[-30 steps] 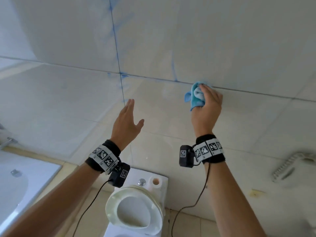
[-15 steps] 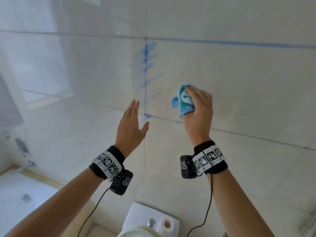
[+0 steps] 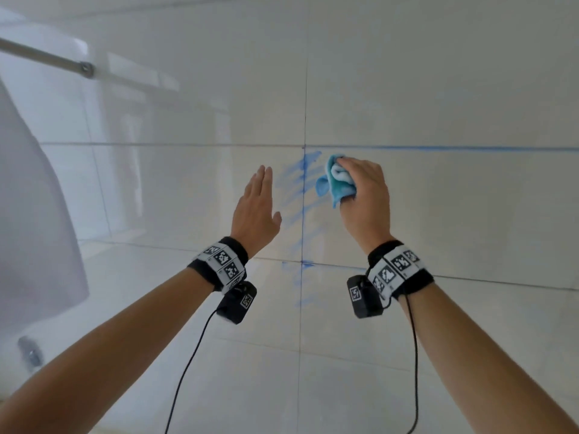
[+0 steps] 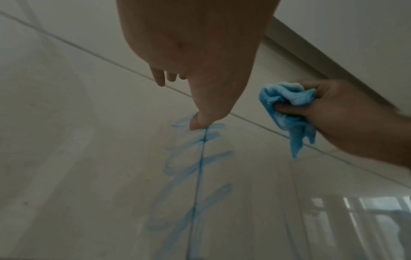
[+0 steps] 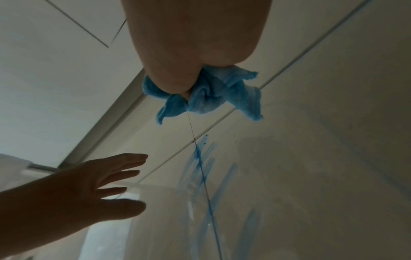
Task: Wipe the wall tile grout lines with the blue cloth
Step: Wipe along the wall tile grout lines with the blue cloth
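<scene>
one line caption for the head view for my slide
Right hand holds a bunched blue cloth beside blue smears on a vertical grout line; left hand open.

Cloth (image 3: 336,180): most of it bunched inside right hand (image 3: 365,200), only left folds show; contact with wall behind it hidden. Left of cloth, left hand (image 3: 255,211): palm faces away, touch on tile cannot tell. Rail (image 3: 47,59) far left of cloth cut by picture edge. In left wrist view, right hand blurred, forearm cut off.
</scene>
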Motion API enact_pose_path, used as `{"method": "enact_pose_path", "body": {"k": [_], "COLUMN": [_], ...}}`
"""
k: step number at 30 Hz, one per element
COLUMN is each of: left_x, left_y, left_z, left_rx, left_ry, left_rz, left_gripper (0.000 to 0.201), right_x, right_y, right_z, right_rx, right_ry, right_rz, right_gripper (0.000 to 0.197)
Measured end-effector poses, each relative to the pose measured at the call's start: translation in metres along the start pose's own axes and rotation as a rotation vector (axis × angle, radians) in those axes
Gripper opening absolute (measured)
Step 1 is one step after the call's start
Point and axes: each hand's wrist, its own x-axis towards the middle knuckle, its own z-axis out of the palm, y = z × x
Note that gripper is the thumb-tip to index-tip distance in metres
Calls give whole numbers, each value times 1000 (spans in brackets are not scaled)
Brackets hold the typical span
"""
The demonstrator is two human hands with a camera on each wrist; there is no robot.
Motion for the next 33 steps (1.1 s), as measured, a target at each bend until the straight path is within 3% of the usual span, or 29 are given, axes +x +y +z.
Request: {"method": "enact_pose_path", "body": {"k": [8,12,14,18,24,27,33], "left_x": [44,68,81,99,103,104,103], "left_y": [-43,-40,-39,-46,-72,-86,-98], "left_z": [3,6,8,25,58,65,65], "left_rx": [134,94,94,30,54,80,69], "left_ry": [-120,-39,11,80,309,354,332], "left_rz": [26,29,38,17,92,157,201], "left_gripper": [122,80,71,68,68,61,57], "right_x": [63,106,128,141,82,70,94], "right_y": [-1,7,11,27,58,59,59], "right_z": [15,19,23,46,104,117,87], "right_rx": [-146,-212,-221,-218,-311,-312,-439], "right_ry": [-127,-153,-134,-107,-61,-42,-249], "right_rz": [-65,-147,-161,-156,-383,-396,-554], "right_gripper": [44,45,45,43,45,47,39]}}
